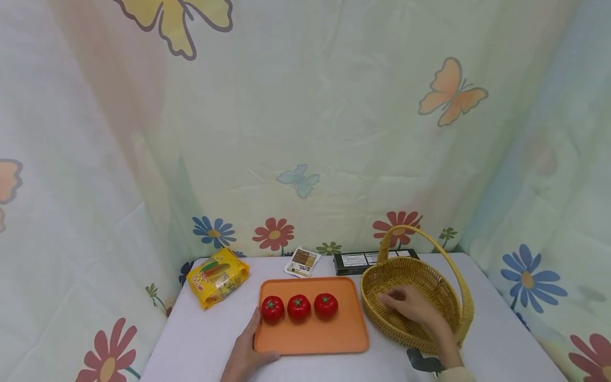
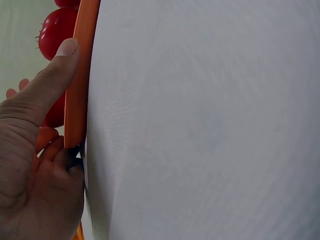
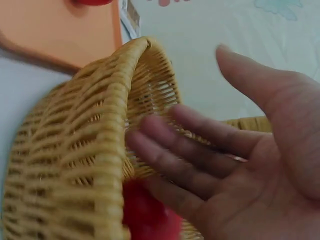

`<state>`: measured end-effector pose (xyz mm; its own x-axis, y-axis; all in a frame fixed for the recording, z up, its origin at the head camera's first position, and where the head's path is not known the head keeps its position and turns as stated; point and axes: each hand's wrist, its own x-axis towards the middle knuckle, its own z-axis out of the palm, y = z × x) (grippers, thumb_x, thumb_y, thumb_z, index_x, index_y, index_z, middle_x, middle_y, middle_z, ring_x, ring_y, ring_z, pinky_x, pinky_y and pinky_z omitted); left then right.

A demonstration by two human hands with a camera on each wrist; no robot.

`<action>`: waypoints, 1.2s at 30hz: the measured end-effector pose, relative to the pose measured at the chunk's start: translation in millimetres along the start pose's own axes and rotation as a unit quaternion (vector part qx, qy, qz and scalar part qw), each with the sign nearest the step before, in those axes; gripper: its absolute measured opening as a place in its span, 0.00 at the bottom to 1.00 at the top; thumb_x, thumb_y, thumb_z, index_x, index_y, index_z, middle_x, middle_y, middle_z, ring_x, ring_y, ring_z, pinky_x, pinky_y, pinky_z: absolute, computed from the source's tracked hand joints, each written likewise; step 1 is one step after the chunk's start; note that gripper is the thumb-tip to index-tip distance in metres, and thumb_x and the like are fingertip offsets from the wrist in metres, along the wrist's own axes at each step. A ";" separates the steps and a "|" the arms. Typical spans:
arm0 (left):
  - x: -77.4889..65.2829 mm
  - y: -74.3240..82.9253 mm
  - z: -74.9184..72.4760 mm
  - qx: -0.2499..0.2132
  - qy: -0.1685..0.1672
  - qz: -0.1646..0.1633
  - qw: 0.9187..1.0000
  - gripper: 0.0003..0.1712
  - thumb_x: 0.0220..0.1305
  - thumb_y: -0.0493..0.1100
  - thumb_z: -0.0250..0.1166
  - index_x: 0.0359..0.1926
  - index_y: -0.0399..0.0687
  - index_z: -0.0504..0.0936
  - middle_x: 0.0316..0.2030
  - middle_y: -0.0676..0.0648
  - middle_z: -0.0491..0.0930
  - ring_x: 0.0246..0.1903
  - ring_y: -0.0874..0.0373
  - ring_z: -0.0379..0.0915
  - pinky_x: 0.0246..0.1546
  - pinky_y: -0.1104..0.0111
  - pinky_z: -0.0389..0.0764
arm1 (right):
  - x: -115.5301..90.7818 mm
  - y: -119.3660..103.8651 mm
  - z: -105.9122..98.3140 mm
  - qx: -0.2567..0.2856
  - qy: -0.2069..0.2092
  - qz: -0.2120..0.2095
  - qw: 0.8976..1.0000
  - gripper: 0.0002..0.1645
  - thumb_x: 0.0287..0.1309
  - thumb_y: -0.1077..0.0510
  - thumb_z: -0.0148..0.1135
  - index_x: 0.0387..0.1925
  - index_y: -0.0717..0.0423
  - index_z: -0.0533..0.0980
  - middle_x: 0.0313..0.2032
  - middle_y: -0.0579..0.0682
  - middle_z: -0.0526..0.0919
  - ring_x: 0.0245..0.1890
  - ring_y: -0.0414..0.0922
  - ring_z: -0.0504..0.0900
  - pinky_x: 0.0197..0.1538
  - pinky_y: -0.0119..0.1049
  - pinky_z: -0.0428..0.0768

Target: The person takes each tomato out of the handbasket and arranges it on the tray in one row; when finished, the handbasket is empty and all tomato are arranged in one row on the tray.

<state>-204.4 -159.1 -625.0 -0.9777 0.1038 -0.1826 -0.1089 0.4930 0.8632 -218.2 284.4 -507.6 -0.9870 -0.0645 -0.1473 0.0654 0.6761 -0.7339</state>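
Observation:
Three red tomatoes sit in a row on the orange tray. At the tray's near left corner my left hand holds on, thumb along the near edge and fingers along the left side; the left wrist view has the thumb over the rim. My right hand is inside the opening of the yellow wicker basket, right of the tray. In the right wrist view its fingers are extended and apart, holding nothing. Below them in the basket lies a red tomato, partly hidden by the basket rim.
A yellow snack packet lies at the table's back left. Behind the tray is a small white and brown packet. A black box with white labels stands behind the basket, whose tall handle arches over it. Patterned curtains surround the table.

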 end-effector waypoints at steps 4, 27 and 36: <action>0.3 1.3 1.1 0.003 -0.003 -0.005 1.000 0.79 0.41 0.57 0.90 0.86 0.40 0.52 0.85 0.35 0.50 0.82 0.28 0.47 0.79 0.33 0.57 | 10.2 0.9 0.0 0.007 0.034 -0.026 0.999 0.23 0.77 0.46 0.65 0.48 0.65 0.86 0.40 0.53 0.90 0.42 0.47 0.85 0.47 0.40 0.86; 3.2 -1.8 2.9 -0.001 0.001 -0.013 1.000 0.79 0.40 0.56 0.90 0.86 0.41 0.52 0.84 0.34 0.52 0.81 0.27 0.47 0.79 0.33 0.56 | 41.9 13.5 -15.1 0.050 0.138 -0.049 0.988 0.30 0.64 0.59 0.79 0.64 0.65 0.80 0.56 0.65 0.88 0.62 0.66 0.84 0.68 0.62 0.81; 4.4 -6.2 1.4 -0.002 -0.003 -0.006 1.000 0.80 0.41 0.58 0.90 0.86 0.40 0.51 0.84 0.34 0.52 0.81 0.27 0.47 0.78 0.31 0.56 | 46.5 28.6 -12.6 0.062 0.093 -0.048 0.993 0.33 0.62 0.60 0.80 0.64 0.69 0.79 0.58 0.67 0.86 0.63 0.66 0.83 0.69 0.64 0.80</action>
<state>-207.8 -160.5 -631.8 -0.9754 0.1031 -0.1948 -0.1203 0.4913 0.8626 -264.1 310.0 -527.0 -0.9989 0.0208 0.0429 -0.0231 0.5767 -0.8166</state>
